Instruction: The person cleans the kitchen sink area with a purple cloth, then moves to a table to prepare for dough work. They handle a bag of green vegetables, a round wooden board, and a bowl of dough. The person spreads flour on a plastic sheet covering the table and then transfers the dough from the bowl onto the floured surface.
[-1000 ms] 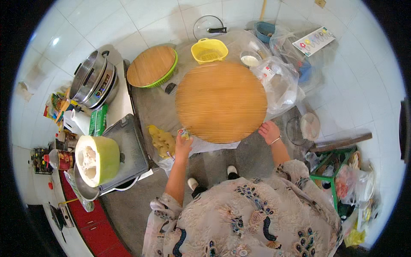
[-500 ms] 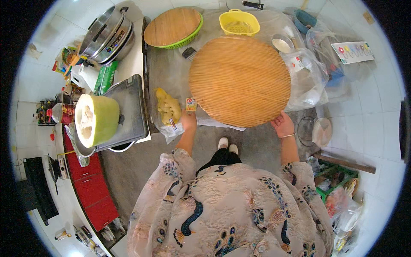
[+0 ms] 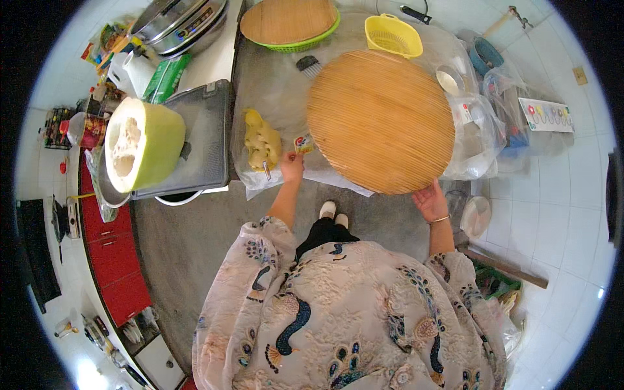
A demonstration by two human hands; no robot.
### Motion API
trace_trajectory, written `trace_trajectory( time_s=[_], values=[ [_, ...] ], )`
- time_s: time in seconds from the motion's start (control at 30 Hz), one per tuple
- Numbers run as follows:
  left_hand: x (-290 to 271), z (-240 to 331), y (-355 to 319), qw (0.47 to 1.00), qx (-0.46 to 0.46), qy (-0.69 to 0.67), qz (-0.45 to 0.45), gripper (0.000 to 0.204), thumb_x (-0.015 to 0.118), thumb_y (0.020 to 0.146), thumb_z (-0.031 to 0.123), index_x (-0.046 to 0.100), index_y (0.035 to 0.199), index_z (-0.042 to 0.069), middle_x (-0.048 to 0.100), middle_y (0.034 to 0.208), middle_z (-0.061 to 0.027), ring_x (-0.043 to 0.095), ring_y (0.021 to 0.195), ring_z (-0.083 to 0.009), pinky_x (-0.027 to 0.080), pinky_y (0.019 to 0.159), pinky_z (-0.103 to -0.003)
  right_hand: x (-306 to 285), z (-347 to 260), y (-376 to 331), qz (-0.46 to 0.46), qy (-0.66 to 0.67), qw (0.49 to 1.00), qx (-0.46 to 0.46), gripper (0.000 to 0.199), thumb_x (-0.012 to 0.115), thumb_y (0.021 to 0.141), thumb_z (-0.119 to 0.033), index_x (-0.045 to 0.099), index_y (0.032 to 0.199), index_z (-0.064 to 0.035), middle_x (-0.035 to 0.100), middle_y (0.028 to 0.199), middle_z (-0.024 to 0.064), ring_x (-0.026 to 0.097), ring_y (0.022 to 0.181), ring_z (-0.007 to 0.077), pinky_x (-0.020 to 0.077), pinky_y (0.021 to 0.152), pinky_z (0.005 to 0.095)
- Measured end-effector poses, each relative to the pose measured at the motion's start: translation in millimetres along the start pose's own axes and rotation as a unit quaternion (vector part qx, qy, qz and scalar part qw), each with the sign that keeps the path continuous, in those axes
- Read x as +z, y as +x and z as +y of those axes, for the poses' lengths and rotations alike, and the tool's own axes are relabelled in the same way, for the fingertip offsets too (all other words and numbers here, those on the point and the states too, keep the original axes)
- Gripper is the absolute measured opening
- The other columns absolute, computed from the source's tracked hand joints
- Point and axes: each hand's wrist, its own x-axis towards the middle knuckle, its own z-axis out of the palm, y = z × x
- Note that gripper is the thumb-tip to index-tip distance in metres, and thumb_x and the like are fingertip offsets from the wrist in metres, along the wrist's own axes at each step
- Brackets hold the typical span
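A small colourful packet [image 3: 303, 144] is pinched at its near corner by my left hand [image 3: 292, 168], whose fingers are closed. Just left of that hand lies a lumpy yellow thing [image 3: 262, 140], whose kind I cannot make out. A large round wooden board [image 3: 381, 123] with fine parallel grain covers the middle of the table. At its near right rim is my right hand [image 3: 431, 203], palm upward and fingers apart, the fingertips at the edge. Whether they bear any of the board's weight, I cannot tell.
A yellow basket [image 3: 393, 36], a dark brush [image 3: 309, 65] and a green basket under a wooden lid [image 3: 289, 19] stand behind. Clear plastic bags [image 3: 474, 130] lie on the right. At left, a green tub of dough [image 3: 146, 146] rests on a dark tray [image 3: 207, 143].
The view has shifted, so table things appear farther right. My left hand's packet has tilted and come closer to the board. My right hand's fingers have opened a little at the rim.
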Motion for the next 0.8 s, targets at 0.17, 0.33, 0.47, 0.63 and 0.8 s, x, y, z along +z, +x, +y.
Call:
trace_trajectory(
  time_s=[0.17, 0.33, 0.47, 0.63, 0.8],
  values=[
    [-13, 59, -32, 0.965, -0.093, -0.239, -0.045, 0.008, 0.056, 0.083, 0.013, 0.051, 0.083, 0.007, 0.053, 0.064, -0.0025, 0.049, 0.055, -0.0085, 0.037, 0.043, -0.021, 1, 13, 1, -0.048, -0.006, 0.999, -0.004, 0.037, 0.053, 0.085, -0.043, 0.054, 0.105, -0.0116, 0.06, 0.092, 0.0042, 0.057, 0.083, 0.0192, 0.0494, 0.07, 0.0352],
    [-21, 115, -59, 0.948, -0.099, -0.281, -0.11, 0.008, 0.056, 0.085, 0.015, 0.049, 0.084, 0.011, 0.052, 0.078, 0.0018, 0.051, 0.07, -0.0097, 0.043, 0.059, -0.026, -4, 15, 19, -0.131, -0.069, 0.989, 0.001, 0.036, 0.052, 0.087, -0.04, 0.051, 0.11, -0.0122, 0.06, 0.096, 0.0026, 0.057, 0.084, 0.0173, 0.0497, 0.071, 0.0349],
    [-16, 122, -63, 0.912, -0.116, -0.346, -0.188, 0.008, 0.057, 0.084, 0.015, 0.049, 0.083, 0.012, 0.054, 0.084, 0.0017, 0.052, 0.079, -0.0104, 0.044, 0.07, -0.031, 7, 18, 8, -0.172, -0.099, 0.98, -0.02, 0.034, 0.052, 0.088, -0.034, 0.048, 0.115, -0.0138, 0.059, 0.102, 0.002, 0.057, 0.087, 0.0172, 0.0495, 0.072, 0.0347],
    [-25, 111, -97, 0.941, -0.11, -0.254, -0.195, 0.008, 0.057, 0.083, 0.014, 0.05, 0.081, 0.011, 0.055, 0.079, 0.0008, 0.052, 0.071, -0.0106, 0.045, 0.062, -0.027, 12, 28, -48, -0.144, -0.002, 0.983, -0.115, 0.034, 0.054, 0.087, -0.019, 0.045, 0.119, -0.0141, 0.056, 0.111, 0.0034, 0.056, 0.096, 0.0205, 0.049, 0.073, 0.0349],
    [-84, 72, -192, 0.927, -0.107, -0.229, -0.277, 0.008, 0.057, 0.085, 0.015, 0.052, 0.083, 0.009, 0.055, 0.078, -0.0008, 0.053, 0.066, -0.0121, 0.046, 0.059, -0.026, -56, 41, -125, -0.179, -0.069, 0.978, -0.083, 0.037, 0.055, 0.084, -0.011, 0.044, 0.12, -0.011, 0.054, 0.115, 0.0058, 0.054, 0.103, 0.0231, 0.0477, 0.079, 0.0396]
  ],
)
